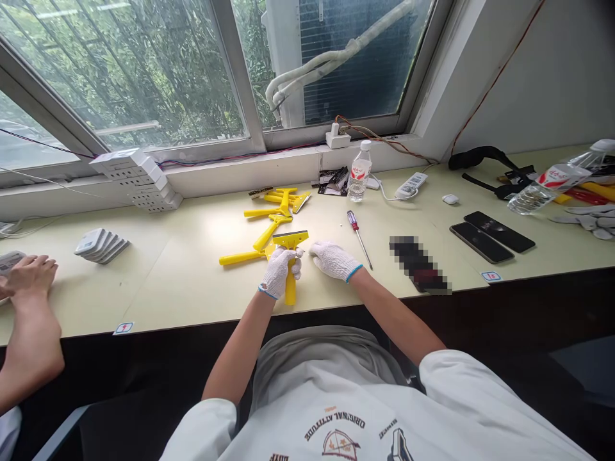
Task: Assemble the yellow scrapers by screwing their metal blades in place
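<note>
1 yellow scraper [290, 241], T-shaped w/ a dark strip along the head's far edge, is held near the table's [192, 301] front edge, handle pointed toward the wearer. Its handle is gripped just below the head by the gloved L hand [278, 274], fingers wrapped. The gloved R hand [334, 260] is held just beside, fingers bent; whether anything's grasped can't be told.

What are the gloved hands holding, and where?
The left hand holds a scraper by its handle, near the top. The right hand: can't tell.
</note>
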Demonstrator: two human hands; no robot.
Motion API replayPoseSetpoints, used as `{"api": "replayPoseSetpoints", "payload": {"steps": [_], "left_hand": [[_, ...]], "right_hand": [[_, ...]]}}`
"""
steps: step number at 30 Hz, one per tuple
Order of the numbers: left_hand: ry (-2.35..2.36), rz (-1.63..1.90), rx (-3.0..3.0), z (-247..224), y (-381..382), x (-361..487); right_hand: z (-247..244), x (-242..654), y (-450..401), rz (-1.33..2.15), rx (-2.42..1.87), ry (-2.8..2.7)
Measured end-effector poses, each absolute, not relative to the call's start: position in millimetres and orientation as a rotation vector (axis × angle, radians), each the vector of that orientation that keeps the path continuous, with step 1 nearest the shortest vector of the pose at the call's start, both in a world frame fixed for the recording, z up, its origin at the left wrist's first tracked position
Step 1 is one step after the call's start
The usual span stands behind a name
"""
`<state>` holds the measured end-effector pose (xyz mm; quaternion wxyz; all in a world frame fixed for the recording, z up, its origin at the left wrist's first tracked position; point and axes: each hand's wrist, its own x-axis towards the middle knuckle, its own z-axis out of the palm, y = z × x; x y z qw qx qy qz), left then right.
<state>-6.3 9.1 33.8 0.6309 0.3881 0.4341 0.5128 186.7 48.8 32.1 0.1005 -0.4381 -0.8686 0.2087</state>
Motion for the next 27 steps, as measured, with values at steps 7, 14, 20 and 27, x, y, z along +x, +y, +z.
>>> {"api": "replayPoseSetpoints", "payload": {"steps": [7, 14, 20, 27], "left_hand": [[0.868, 1.276, 0.836, 29, 18, -14], [0.876, 1.247, 0.79, 26, 17, -13], [0.865, 1.228, 0.77, 26, 16, -12], [0.867, 1.236, 0.794, 28, 16, -13]], "right_hand": [[35, 181, 40, 0.556, -1.312, -2.645], [38, 167, 40, 0.611, -1.338, -2.663], [38, 168, 44, 0.675, -1.389, -2.567], [38, 182, 47, 0.703, -1.418, -2.459]]}}
